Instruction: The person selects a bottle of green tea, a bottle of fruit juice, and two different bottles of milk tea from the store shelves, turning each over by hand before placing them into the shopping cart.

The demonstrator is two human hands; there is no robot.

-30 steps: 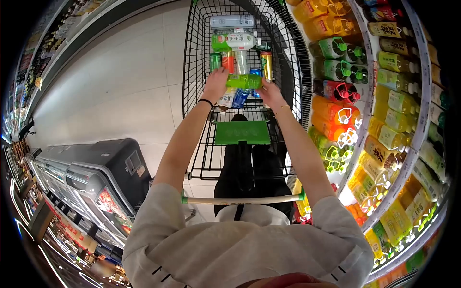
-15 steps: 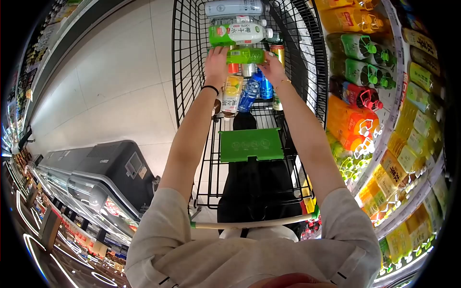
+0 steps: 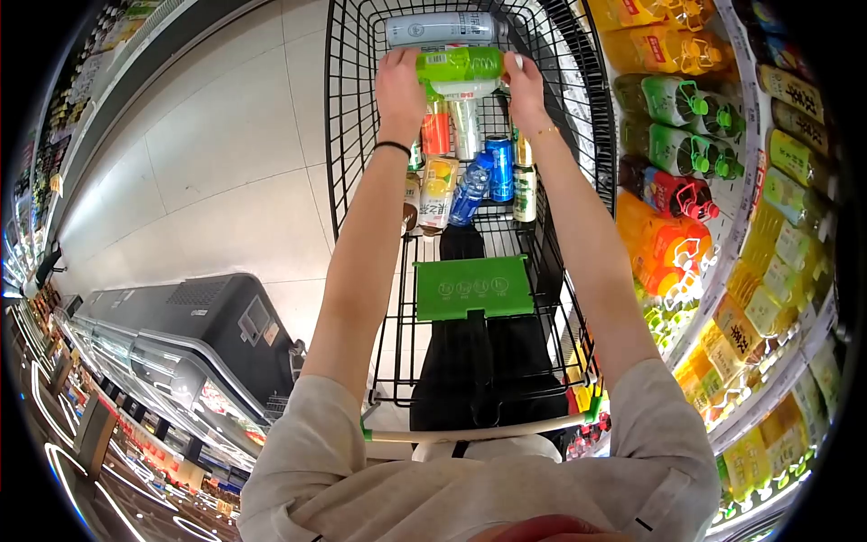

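The shopping cart carries a silver-grey bottle, an orange-red can, blue can and blue bottle.

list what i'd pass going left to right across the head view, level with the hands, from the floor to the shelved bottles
Pale floor → cart's left side → left hand → green bottle → right hand → cart's right side → orange drink bottles
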